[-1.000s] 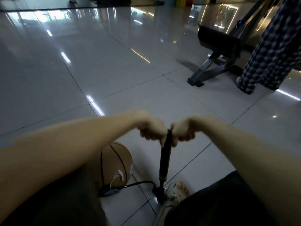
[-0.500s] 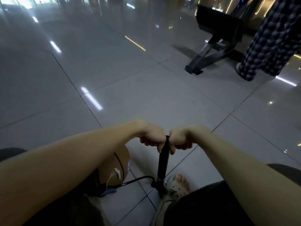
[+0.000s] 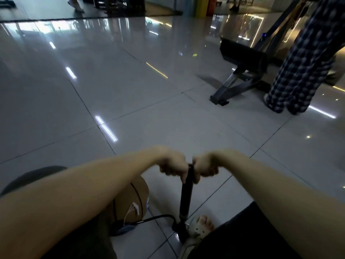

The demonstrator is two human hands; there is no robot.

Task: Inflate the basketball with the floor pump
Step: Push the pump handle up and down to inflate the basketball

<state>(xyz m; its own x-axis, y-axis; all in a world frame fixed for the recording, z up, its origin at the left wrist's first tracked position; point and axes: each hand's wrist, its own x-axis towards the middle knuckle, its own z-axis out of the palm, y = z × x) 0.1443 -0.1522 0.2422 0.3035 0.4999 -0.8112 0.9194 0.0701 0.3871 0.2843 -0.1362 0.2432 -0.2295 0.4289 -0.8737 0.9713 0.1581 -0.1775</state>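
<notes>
**Both fists closed on the pump handle, ball on the floor by the left knee**

Nearest the camera, dark shorts (image 3: 242,236) cover the person's thighs. Between the knees a foot (image 3: 202,224) in a pale perforated sandal sits against the right side of the base of the floor pump (image 3: 185,199), toes pointing away. The base stands on the grey tiled floor (image 3: 130,101), close to a tile joint.

A black hose (image 3: 158,217) leaves the base, arcs up and to the left, and ends at a blue-grey fitting (image 3: 124,228) at the near underside of the basketball (image 3: 134,197); whether it is seated in the valve cannot be told. The basketball, tan with dark seams and a white mark, rests on the floor just left of the pump, partly hidden behind the left forearm and knee.

The pump's black barrel rises, leaning slightly right, to the handle. The left hand (image 3: 172,163) and the right hand (image 3: 205,165) each grip one side of it, fingers curled tight round the bar, knuckles up; the two fists nearly touch over the shaft, and the bar itself is hidden inside them.

Beyond the hands the glossy floor carries streaks of reflected light. Further off to the right stands a dark, metal-framed bench (image 3: 240,71), with a person in checked trousers (image 3: 302,68) just right of it; at the floor's far edge lies a dark mat (image 3: 93,17).
</notes>
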